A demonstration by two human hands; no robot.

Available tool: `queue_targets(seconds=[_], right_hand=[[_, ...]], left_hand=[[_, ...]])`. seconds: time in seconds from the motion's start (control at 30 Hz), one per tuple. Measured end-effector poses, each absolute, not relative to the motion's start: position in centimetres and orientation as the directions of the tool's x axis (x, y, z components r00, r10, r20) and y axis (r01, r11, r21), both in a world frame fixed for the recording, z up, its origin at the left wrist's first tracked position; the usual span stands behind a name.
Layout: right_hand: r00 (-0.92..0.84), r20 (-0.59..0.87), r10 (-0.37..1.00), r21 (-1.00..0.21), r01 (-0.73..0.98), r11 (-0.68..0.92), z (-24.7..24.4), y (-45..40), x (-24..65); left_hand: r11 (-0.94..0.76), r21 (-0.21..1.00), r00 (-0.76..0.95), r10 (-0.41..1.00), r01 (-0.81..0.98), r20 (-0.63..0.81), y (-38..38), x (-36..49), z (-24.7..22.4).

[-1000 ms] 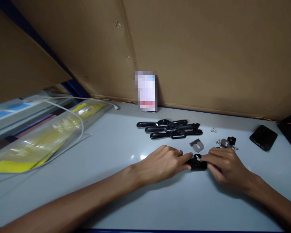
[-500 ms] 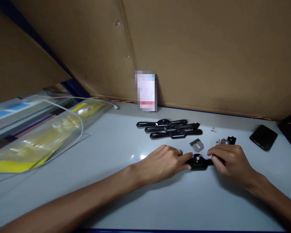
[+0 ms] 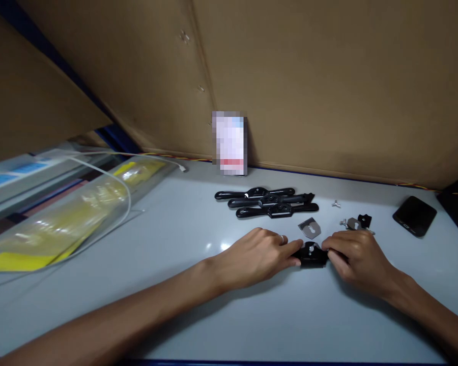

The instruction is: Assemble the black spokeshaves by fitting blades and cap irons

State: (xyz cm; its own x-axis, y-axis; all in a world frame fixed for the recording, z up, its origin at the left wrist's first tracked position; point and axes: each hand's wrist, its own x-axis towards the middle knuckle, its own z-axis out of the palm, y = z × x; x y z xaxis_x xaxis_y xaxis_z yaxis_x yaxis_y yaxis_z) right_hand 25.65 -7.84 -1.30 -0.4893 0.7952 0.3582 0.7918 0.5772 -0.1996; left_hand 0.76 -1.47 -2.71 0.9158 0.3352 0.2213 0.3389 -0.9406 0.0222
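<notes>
A black spokeshave (image 3: 312, 259) lies low over the table between my hands, its middle body showing and both handles mostly hidden by fingers. My left hand (image 3: 256, 258) is closed on its left handle, with a ring on one finger. Fingers of my right hand (image 3: 356, 256) are closed on the other side, close against the body. Just behind the body rests a flat steel blade (image 3: 310, 228) with a slot. Past my right fingers are a thumbscrew (image 3: 343, 223), another blade (image 3: 353, 223) and a small black cap (image 3: 364, 220).
Three more black spokeshaves (image 3: 278, 210) lie side by side farther back. A lone thumbscrew (image 3: 336, 204) sits to their right, then a black phone (image 3: 414, 216). A blurred card (image 3: 231, 143) leans on the cardboard wall. Plastic-wrapped yellow material (image 3: 84, 213) and a white cable (image 3: 129, 195) lie left.
My right hand has slid left along the handle, closer to the spokeshave's body, uncovering more of the small parts behind it. My left hand stays put.
</notes>
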Motion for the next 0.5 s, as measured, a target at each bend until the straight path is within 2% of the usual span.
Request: queue_targets(seconds=[0.23, 0.5], right_hand=[[-0.503, 0.362, 0.785, -0.181, 0.788, 0.588, -1.19, -7.91, 25.43], [-0.432, 0.419, 0.799, -0.189, 0.819, 0.542, -1.23, -7.79, 25.54]], left_hand=[[-0.939, 0.032, 0.913, 0.342, 0.344, 0.224, -1.48, 0.71, -2.7], [-0.94, 0.043, 0.916, 0.34, 0.338, 0.215, -1.49, 0.6, -2.85]])
